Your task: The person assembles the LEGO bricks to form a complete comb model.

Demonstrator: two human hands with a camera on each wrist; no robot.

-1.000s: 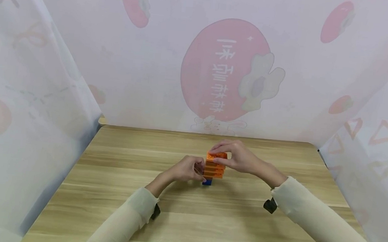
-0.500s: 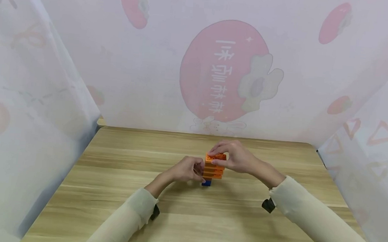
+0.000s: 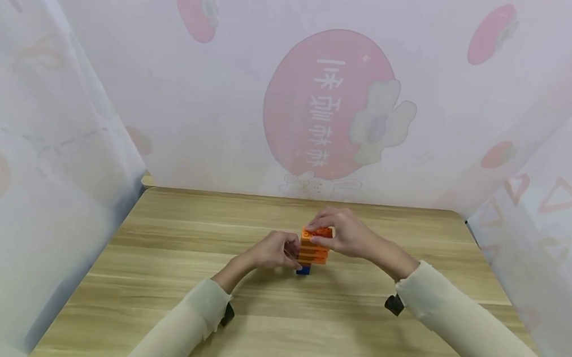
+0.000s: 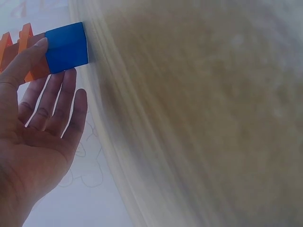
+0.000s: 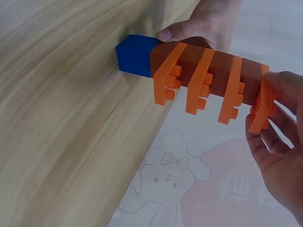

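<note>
A tower of toy building bricks stands on the wooden table, a blue brick [image 5: 137,56] at its foot. Above that, brown bricks [image 5: 191,61] alternate with several orange plates [image 5: 199,82] that jut out to one side, studs showing. My left hand [image 3: 273,250] holds the tower low down, its thumb lying by the join of the blue brick and the lowest brown one. At the top, my right hand [image 3: 350,233] pinches the uppermost orange plate [image 5: 262,106] between thumb and fingers. In the left wrist view the blue brick's underside is right at the table.
The wooden table [image 3: 191,329] reaches back to a pale printed curtain [image 3: 220,110]. More curtain hangs along the left and right sides. Dark camera mounts [image 3: 394,305] sit under both sleeves, above the tabletop.
</note>
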